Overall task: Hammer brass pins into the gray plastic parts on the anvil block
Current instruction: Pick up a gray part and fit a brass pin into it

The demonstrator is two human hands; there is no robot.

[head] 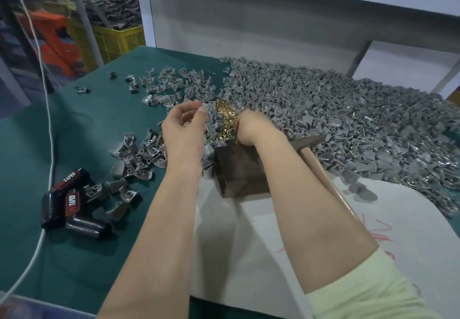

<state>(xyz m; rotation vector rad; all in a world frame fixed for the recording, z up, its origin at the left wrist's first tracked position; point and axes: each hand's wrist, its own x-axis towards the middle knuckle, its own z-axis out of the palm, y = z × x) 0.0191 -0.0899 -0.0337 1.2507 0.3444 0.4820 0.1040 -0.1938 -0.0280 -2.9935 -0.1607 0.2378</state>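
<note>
A green-covered desk (pixel 87 124) stands before a white shelf (pixel 146 7) with a grey back panel (pixel 249 20). Left, a yellow crate (pixel 117 42) and an orange stool (pixel 49 35) sit on the floor.

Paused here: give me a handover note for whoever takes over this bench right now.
Left hand: fingers curled over the pile of gray plastic parts; grasp unclear.
Right hand: fingers buried in the small brass pins, hidden.
Wooden-handled hammer lies unheld under the right forearm, beside the dark metal anvil block.
Done: cannot tell. Left: seat part, pin, hammer.
</note>
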